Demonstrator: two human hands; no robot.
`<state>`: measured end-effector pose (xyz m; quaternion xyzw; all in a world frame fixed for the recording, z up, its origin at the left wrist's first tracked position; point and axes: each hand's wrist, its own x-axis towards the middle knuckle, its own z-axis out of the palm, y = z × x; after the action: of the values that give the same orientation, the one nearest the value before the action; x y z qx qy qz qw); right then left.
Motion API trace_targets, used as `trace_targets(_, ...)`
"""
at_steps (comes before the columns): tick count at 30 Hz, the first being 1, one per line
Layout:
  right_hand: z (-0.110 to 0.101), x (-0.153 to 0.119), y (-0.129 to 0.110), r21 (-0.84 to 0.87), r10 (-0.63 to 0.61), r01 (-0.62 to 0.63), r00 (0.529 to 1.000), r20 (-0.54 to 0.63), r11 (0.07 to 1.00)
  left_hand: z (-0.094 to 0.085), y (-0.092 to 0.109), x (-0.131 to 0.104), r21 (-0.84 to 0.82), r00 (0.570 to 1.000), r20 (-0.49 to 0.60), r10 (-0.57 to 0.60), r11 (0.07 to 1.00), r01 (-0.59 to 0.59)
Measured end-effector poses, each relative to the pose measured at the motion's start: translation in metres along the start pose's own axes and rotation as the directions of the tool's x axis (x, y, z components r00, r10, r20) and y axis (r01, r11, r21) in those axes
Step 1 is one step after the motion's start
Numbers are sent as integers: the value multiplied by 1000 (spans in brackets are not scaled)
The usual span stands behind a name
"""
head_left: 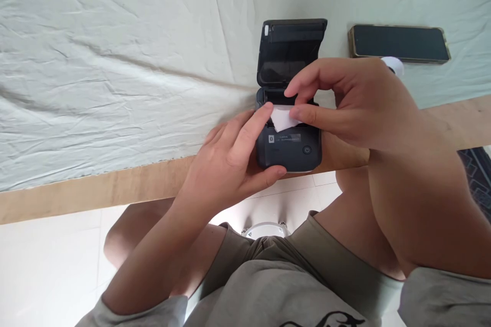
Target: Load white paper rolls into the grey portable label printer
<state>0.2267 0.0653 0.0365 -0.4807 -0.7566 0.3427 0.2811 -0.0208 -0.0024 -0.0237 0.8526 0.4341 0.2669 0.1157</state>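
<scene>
The left hand (230, 158) grips the small printer (289, 145) at the near edge of the surface (115, 87), lid up. The right hand (345, 102) pinches the paper (282, 117) in closed fingers; it is best fed straight and flat across the slot.

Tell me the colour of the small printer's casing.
Dark slate grey, on the printer, seen in the head view.

Small printer (288, 149): on the counter (115, 87) at its near edge, lid (289, 48) raised behind the body. Left hand (230, 156): against the printer's left side, thumb under its front. Right hand (353, 104): over the printer's right side, fingers on the paper slip (282, 118) lying in the open bay, between both hands. Phone (399, 43): flat on the counter, behind the right hand, right of the lid. Paper roll (394, 65): just behind the right hand, before the phone.
</scene>
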Motion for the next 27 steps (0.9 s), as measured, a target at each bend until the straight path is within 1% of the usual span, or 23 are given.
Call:
trace_targets(3, 2, -3, 3, 29, 9, -9, 1000, 4, 1000, -3, 1, 0, 35, 999, 40, 9, 999, -10)
trace_targets(5, 2, -5, 5, 32, 7, -8, 1000, 15, 999, -5, 2, 0, 40, 998, 68, -5, 999, 3)
trace_targets(9, 1, -12, 6, 8, -24, 24, 999, 31, 1000, -6, 3, 1, 23, 995, 92, -47, 999, 45)
trace_targets(11, -2, -17, 6, -20, -37, 37, 999, 10, 999, -7, 4, 2, 20, 991, 116, -68, 998, 66)
trace_targets(13, -6, -22, 9, -75, -55, 51, 997, -53, 996, -8, 4, 3, 21, 988, 131, -80, 997, 78)
trace_targets(15, -8, -26, 13, -133, -70, 57, 993, -95, 990, -9, 4, 4, 22, 987, 136, -85, 996, 82)
trace_targets(19, -9, -25, 18, -131, -66, 59, 997, -48, 990, -10, 6, 5, 19, 986, 137, -91, 996, 89)
trace_targets(23, -8, -18, 16, -147, -108, 98, 992, -62, 984, -10, 7, 5, 16, 991, 113, -76, 997, 75)
trace_targets(27, -6, -10, 12, -133, -102, 93, 993, -59, 987, -8, 5, 3, 37, 995, 87, -51, 998, 48)
